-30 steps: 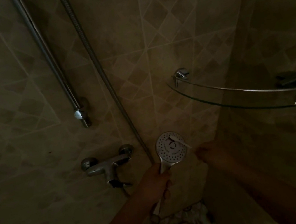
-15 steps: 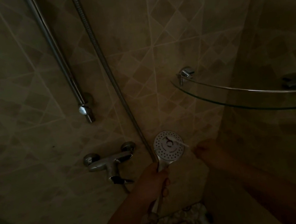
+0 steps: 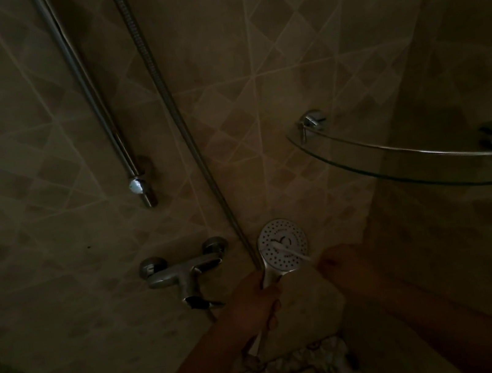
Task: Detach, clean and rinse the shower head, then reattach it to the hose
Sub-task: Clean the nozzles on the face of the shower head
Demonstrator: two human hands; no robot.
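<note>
A round chrome shower head (image 3: 282,245) with a white dotted spray face points up toward me in a dim shower corner. My left hand (image 3: 253,304) grips its handle just below the head. My right hand (image 3: 340,263) holds a thin white brush (image 3: 290,251) whose tip lies across the middle of the spray face. The metal hose (image 3: 175,113) hangs down the wall and passes behind the head's left edge. Whether the hose joins the handle is hidden by my left hand.
A chrome mixer tap (image 3: 184,270) sits on the tiled wall left of the head. A slide rail (image 3: 88,92) runs down to a bracket at upper left. A glass corner shelf (image 3: 411,160) with a chrome rail juts out at right.
The brush tip has slid slightly across the spray face. The view has drifted, so the wall fittings sit a little lower and further right in frame. Both hands keep their hold.
</note>
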